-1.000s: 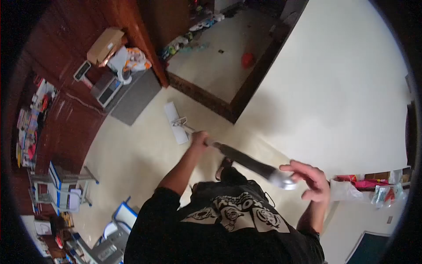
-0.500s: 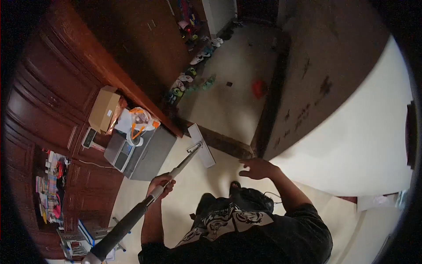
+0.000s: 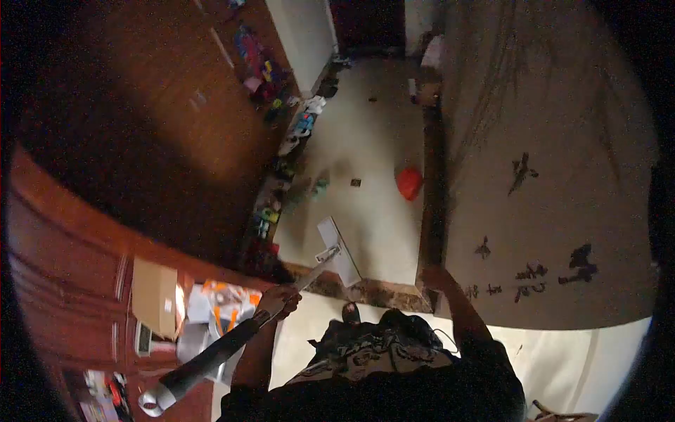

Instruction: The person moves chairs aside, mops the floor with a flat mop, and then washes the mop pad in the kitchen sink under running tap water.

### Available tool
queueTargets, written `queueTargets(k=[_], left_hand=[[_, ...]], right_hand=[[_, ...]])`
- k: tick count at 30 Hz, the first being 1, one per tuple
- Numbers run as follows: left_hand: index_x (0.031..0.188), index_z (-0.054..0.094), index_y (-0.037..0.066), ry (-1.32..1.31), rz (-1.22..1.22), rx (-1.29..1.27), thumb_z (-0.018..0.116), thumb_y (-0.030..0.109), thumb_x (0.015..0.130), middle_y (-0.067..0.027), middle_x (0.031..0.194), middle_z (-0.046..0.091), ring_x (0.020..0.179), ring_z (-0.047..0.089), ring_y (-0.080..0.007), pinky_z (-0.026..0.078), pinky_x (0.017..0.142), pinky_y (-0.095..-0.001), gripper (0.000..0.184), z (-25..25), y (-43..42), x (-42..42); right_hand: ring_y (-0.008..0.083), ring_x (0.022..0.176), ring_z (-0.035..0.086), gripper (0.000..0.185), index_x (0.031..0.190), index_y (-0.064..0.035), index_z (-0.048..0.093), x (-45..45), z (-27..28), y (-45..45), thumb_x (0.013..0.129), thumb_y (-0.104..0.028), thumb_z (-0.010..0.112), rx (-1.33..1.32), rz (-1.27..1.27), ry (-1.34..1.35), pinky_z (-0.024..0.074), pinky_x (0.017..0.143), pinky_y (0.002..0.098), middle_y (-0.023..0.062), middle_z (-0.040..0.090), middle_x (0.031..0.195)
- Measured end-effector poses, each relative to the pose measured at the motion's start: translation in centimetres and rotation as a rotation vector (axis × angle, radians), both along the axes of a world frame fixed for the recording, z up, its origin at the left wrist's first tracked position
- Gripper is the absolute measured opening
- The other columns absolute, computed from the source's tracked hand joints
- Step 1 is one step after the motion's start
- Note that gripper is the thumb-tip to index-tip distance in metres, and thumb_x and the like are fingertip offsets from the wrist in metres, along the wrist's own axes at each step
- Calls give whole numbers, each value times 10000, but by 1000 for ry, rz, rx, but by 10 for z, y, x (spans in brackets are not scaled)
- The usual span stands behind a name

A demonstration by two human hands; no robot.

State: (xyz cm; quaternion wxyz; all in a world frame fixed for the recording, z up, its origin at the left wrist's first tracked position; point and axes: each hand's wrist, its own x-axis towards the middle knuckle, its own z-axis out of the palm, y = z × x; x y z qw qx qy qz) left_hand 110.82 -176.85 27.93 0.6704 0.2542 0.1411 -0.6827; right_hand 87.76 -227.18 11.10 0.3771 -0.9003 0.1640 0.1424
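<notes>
Out left of the left hand (image 3: 280,302) I see a box (image 3: 155,299), then the mop (image 3: 211,354), its dark sleeve slanting back from that grip toward the person. A bag (image 3: 235,302) sits just left of the knuckles. The fingers are wrapped firmly round the pole. Ahead of the grip and to its right, the mop's flat head (image 3: 344,260) reaches over the sill (image 3: 394,294); farther ahead lies a red thing (image 3: 409,183). Well right of the grip, the right hand (image 3: 437,280) is by the wall (image 3: 541,211), too dim for me to tell whether its fingers are spread or curled.
</notes>
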Motion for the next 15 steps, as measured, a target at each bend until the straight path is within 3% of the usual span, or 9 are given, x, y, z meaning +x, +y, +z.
queueTargets(k=[3,4,5,7,9,10,12,14,15], left_hand=[[939,568,66,45,-174,51,533,251,959,-30,712,534,526,528,-151,476,428,-286,190,-2,-34,110],[951,567,59,43,-110,132,530,258,961,-34,725,554,544,552,-153,487,441,-280,204,0,-46,134],[962,566,51,37,-46,210,526,265,963,-38,737,575,561,576,-155,498,454,-274,218,2,-59,157],[956,561,31,-297,116,23,519,253,967,-56,738,588,579,592,-152,496,454,-265,227,-10,-95,211],[953,554,18,-682,17,468,535,238,960,-80,756,584,576,581,-153,463,450,-249,220,0,-146,277],[962,557,17,-272,-51,210,546,232,955,-81,781,582,579,571,-147,439,451,-244,216,3,-165,316],[985,562,23,-485,-29,273,554,229,950,-82,830,587,621,565,-135,421,473,-230,209,-4,-210,382],[996,568,22,-535,-14,192,562,222,944,-78,845,577,649,538,-131,400,492,-225,207,-6,-259,458],[996,573,17,-450,-1,58,567,216,941,-73,835,565,656,513,-132,388,499,-228,206,-19,-293,491]], right_hand=[[380,1302,455,590,1365,-171,524,-94,-78,-68,856,-451,621,-174,-110,188,359,1074,506,154,501,1410],[383,1306,442,560,1342,-179,543,-91,-50,-64,850,-431,633,-253,-348,607,325,1082,534,165,505,1395],[355,1316,437,501,1276,-172,571,-141,-82,-58,847,-419,646,-500,-14,408,333,1059,573,189,525,1352],[380,1183,540,463,1249,-141,565,-167,-69,-46,873,-403,635,226,-720,621,423,922,605,238,547,1302],[405,1051,642,429,1223,-110,558,-160,-90,-39,900,-386,624,749,-1290,597,514,785,637,288,568,1253],[411,1064,636,441,1198,-109,579,-132,-66,-32,898,-430,613,681,-1273,581,505,824,626,279,586,1233],[402,1031,638,443,1156,-110,613,-70,-65,-53,884,-461,624,481,-1121,565,500,847,587,240,622,1158],[371,941,652,412,1118,-114,642,22,-130,-137,860,-434,667,-282,-269,361,508,817,529,181,660,1047],[355,895,659,396,1100,-116,656,76,-152,-183,849,-421,688,-575,-94,215,512,802,500,151,679,992]])
